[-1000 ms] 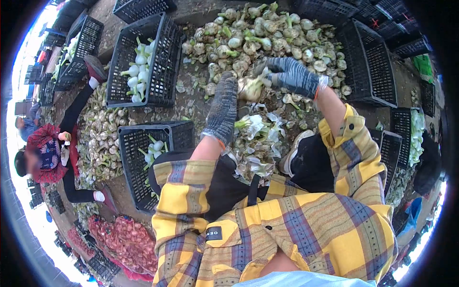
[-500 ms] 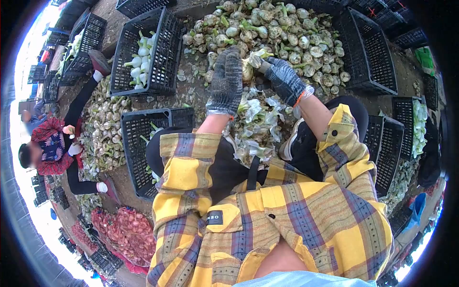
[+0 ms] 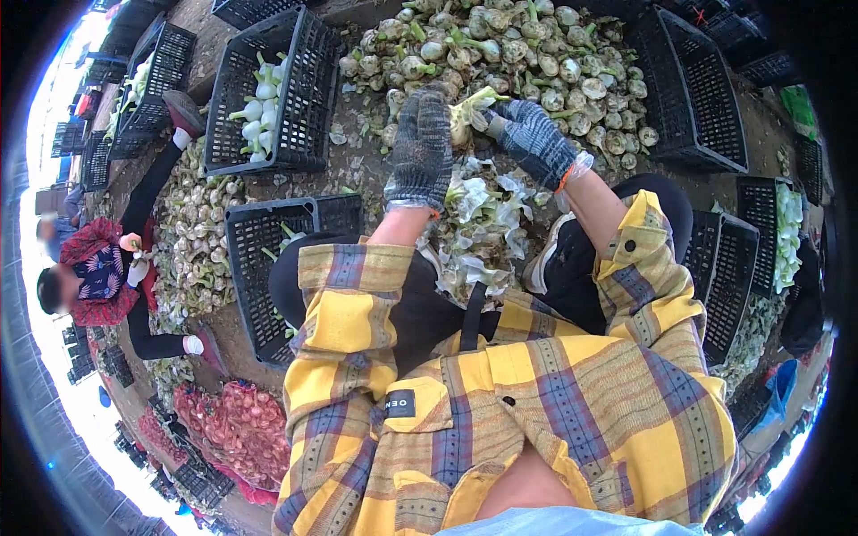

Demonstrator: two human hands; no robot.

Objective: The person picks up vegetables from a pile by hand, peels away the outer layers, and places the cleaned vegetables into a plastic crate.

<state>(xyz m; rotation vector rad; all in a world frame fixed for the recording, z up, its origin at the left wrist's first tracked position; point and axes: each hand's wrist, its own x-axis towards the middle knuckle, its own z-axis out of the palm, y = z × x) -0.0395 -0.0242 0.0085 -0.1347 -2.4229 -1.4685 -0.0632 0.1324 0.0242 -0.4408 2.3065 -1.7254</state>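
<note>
Both my hands wear grey knitted gloves over clear plastic and meet above the heap's near edge. My left hand (image 3: pixel 422 147) is closed against the side of a garlic bulb (image 3: pixel 461 128) with a pale green stalk, its fingers pointing away from me. From the other side my right hand (image 3: pixel 529 141) has its bent fingers closed at the bulb's stalk and loose outer skin. Part of the bulb is hidden behind the left glove. Below them lies a pile of peeled white skins (image 3: pixel 483 219), between my shoes. The heap of unpeeled bulbs (image 3: pixel 536 67) spreads just beyond.
A black crate (image 3: pixel 308 134) with peeled white bulbs stands at the left; another crate (image 3: pixel 237 268) is beside my knee. More crates (image 3: pixel 706 116) stand at the right. A person (image 3: pixel 98 268) sits far left by another bulb heap (image 3: pixel 198 241). A red net sack (image 3: pixel 237 429) lies lower left.
My right hand has shifted slightly right and down from the bulb, and the pale stalk shows more between the hands. My left hand stays nearly in place.
</note>
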